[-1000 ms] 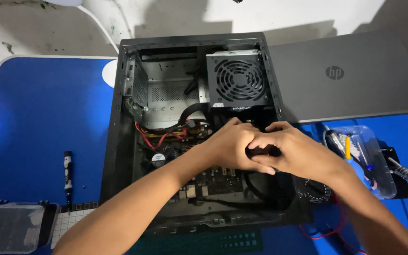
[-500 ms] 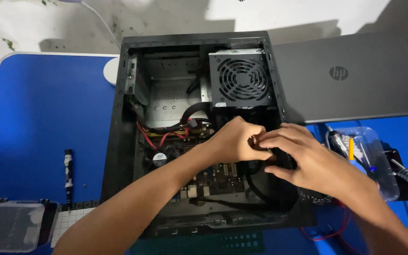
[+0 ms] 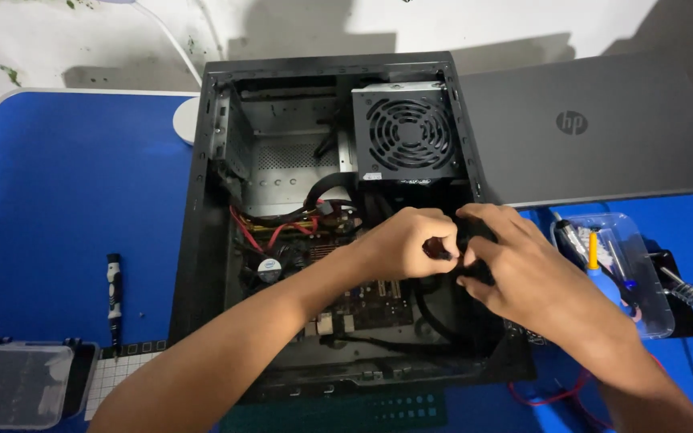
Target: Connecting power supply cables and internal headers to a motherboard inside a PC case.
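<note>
The desk (image 3: 66, 200) was bright blue with a pale edge. The open computer case (image 3: 194, 240) was black outside and bare silver metal within, its fan grille (image 3: 407, 132) black. Red and yellow wires (image 3: 270, 232) crossed a dark brown board (image 3: 378, 301). The closed laptop (image 3: 603, 152) was grey, the screwdriver (image 3: 113, 293) black, the small tray (image 3: 627, 265) clear.

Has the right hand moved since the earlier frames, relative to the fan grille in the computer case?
Yes. The right hand has drawn slightly back, down and right of the fan grille, and now shares a small dark part with the left hand.
</note>
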